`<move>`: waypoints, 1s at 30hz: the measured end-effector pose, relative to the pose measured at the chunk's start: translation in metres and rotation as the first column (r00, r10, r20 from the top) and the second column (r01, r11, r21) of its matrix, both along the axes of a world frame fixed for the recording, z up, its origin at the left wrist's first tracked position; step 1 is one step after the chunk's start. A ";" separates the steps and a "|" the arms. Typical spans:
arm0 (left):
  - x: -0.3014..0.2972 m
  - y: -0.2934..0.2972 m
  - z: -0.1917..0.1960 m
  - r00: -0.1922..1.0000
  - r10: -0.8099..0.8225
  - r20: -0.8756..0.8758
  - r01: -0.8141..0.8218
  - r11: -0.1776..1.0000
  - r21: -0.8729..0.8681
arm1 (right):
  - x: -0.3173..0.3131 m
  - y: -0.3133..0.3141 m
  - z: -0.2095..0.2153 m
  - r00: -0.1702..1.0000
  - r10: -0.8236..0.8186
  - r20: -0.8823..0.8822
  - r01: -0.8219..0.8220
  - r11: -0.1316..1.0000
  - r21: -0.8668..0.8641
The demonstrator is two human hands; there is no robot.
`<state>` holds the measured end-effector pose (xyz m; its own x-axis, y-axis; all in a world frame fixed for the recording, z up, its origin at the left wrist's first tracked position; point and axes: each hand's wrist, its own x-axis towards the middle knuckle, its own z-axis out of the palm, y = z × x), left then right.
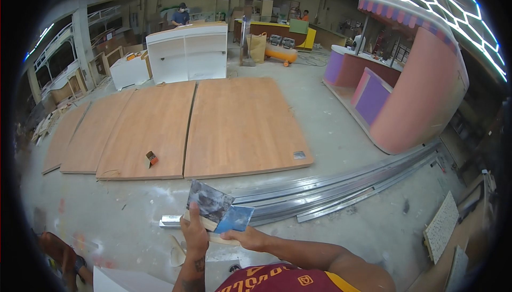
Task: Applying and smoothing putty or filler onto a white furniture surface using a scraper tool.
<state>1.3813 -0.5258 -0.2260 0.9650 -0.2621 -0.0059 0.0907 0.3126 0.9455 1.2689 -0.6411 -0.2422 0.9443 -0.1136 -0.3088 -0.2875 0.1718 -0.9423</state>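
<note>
Low in the middle of the head view, my left hand (195,234) is closed around a wide putty knife (208,202). Its square blade is smeared grey and white, with a pale wooden grip along the lower edge. Just right of it, my right hand (252,238) holds a second putty knife (236,218) with a blue blade and a pale wooden grip. The two blades touch or overlap at their edges; I cannot tell which. Both tools are held up in front of me, above the floor. My fingers partly cover the grips.
Large wood-grain panels (242,126) lie ahead, bearing a small orange-and-black box (152,158). Long metal channels (341,180) stretch to the right. A pink-and-purple kiosk (421,84) stands beyond. A person (181,17) is behind a white counter (186,54); another person's limbs (61,254) show lower left.
</note>
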 end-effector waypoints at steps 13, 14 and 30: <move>-0.035 0.000 -0.026 0.947 -0.318 -0.037 0.319 0.948 0.008 | -0.074 0.035 0.000 0.980 -0.190 -0.053 0.185 0.978 -0.093; -0.045 -0.004 -0.023 0.911 -0.407 -0.065 0.411 0.909 0.062 | -0.085 0.032 -0.013 0.979 -0.197 -0.042 0.195 0.980 -0.047; -0.079 -0.059 -0.088 0.785 -0.620 -0.004 0.604 0.763 0.232 | -0.404 0.005 -0.212 0.526 -0.504 -0.685 -0.172 0.725 -0.667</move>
